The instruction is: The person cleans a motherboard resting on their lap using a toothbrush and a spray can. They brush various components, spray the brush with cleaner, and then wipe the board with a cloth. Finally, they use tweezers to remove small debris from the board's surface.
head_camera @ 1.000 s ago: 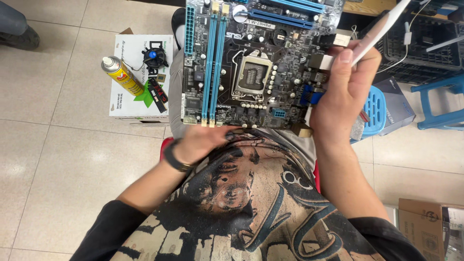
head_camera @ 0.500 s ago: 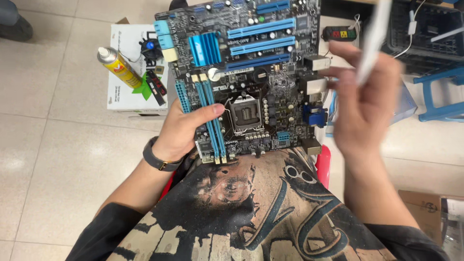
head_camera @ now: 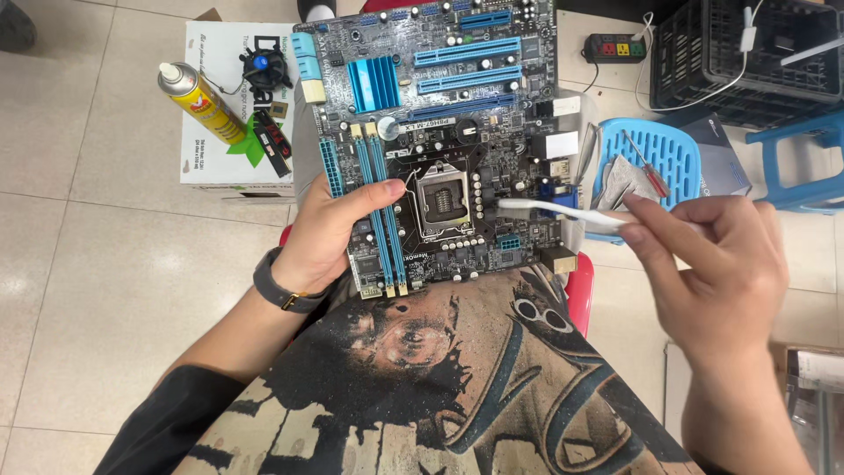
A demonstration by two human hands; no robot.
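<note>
A dark computer motherboard (head_camera: 457,114) with blue slots and a blue heatsink lies on my lap. My left hand (head_camera: 330,233), with a dark watch on the wrist, grips its lower left edge, thumb across the blue memory slots. My right hand (head_camera: 716,264) holds a white toothbrush (head_camera: 554,209) by the handle. The brush's head touches the board just right of the empty processor socket (head_camera: 437,189).
On the tiled floor at the left, a white box (head_camera: 207,149) carries a yellow spray can (head_camera: 200,101), a small cooler fan (head_camera: 264,69) and a memory stick. A blue plastic stool (head_camera: 673,145) with a screwdriver, a black crate (head_camera: 747,53) and a power strip (head_camera: 617,46) lie at the right.
The board has shifted lower and nearer to me. My right hand came down from an upright raised pose and laid the toothbrush sideways onto the board. My left hand keeps its grip.
</note>
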